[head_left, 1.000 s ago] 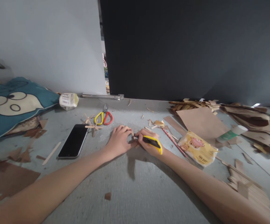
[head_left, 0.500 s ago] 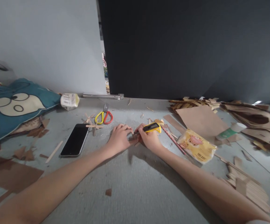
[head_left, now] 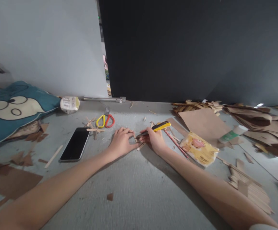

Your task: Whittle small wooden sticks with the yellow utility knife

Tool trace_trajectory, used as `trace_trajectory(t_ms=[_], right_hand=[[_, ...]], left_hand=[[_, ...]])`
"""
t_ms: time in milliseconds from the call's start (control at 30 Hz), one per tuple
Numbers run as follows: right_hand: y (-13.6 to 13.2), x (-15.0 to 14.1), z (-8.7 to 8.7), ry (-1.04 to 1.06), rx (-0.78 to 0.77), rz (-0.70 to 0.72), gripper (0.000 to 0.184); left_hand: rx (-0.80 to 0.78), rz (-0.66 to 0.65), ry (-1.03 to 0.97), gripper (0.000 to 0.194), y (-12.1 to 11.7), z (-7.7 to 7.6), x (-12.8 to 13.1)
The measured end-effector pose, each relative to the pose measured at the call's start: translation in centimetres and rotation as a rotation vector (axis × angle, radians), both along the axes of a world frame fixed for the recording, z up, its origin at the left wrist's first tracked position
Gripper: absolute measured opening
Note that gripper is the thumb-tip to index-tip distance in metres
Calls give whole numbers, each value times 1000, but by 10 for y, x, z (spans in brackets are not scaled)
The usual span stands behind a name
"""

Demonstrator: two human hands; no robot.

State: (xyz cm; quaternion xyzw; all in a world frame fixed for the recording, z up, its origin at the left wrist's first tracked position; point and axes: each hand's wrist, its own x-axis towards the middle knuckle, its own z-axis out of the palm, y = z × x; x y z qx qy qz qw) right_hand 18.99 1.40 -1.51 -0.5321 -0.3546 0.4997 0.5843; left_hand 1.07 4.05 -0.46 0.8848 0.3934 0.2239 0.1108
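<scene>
My right hand is closed around a yellow and black utility knife, its blade end pointing left and down toward the tabletop. Just left of it, my left hand pinches a small wooden stick piece against the table between thumb and fingers. The knife tip is beside that piece; whether it touches is too small to tell. Beyond my left hand lie yellow and red handled scissors and a few crossed craft sticks. A black phone lies to the left.
At right are a yellow packet, a striped pencil, a glue stick, brown cardboard and piled craft sticks. A blue cushion and cardboard scraps lie left. A dark panel stands behind.
The knife has turned in my right hand, from lying flatter to showing its edge, handle end slightly farther up and right. My left hand stays nearly in place.
</scene>
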Motion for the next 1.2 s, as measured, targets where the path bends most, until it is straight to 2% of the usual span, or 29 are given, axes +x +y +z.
trace_trajectory(t_ms=[133, 233, 300, 400, 567, 700, 900, 1067, 1200], right_hand=[[0, 7, 1, 25, 58, 33, 30], [-4, 12, 3, -118, 192, 4, 39], [-6, 15, 3, -208, 257, 0, 46], [-9, 17, 4, -293, 290, 2, 54], [-12, 16, 3, -427, 323, 38, 57], [-14, 16, 4, -484, 361, 99, 53], [-22, 16, 9, -638, 483, 39, 34], [-25, 15, 3, -705, 553, 7, 23], [-25, 13, -1, -813, 622, 65, 17]], left_hand=[[-2, 0, -19, 32, 1, -1, -1], [-24, 7, -24, 34, 1, -2, -1], [-35, 32, -40, 42, 1, -3, -2], [-44, 58, -60, 58, 2, -5, -3], [-68, 46, -88, 58, 8, -10, -3], [-105, 47, -226, 64, 11, -14, -4], [-323, -116, -370, 71, 7, -8, -7], [-397, -54, -423, 68, 5, -2, -6], [-424, -36, -472, 70, 7, -3, -5]])
